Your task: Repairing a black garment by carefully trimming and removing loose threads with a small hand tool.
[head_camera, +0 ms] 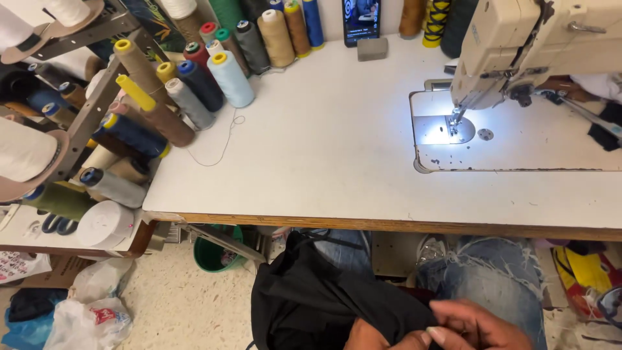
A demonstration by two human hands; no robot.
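Low in the head view, both my hands hold a black piece of cloth [311, 301] over my lap, below the table's front edge. My left hand [379, 337] pinches the cloth's edge from underneath, mostly cut off by the frame. My right hand [483, 327] grips the same edge beside it, fingers curled. My legs in torn blue jeans [499, 279] show behind the cloth. A cream sewing machine [518, 45] stands on the white table [324, 149] at the upper right, its needle [453, 123] lit over a metal plate.
Many thread cones [230, 78] crowd the table's left and back, with more on a metal rack [84, 123]. A phone [361, 19] leans upright at the back, a grey block in front of it. A green bucket [217, 253] and plastic bags [91, 311] sit on the floor.
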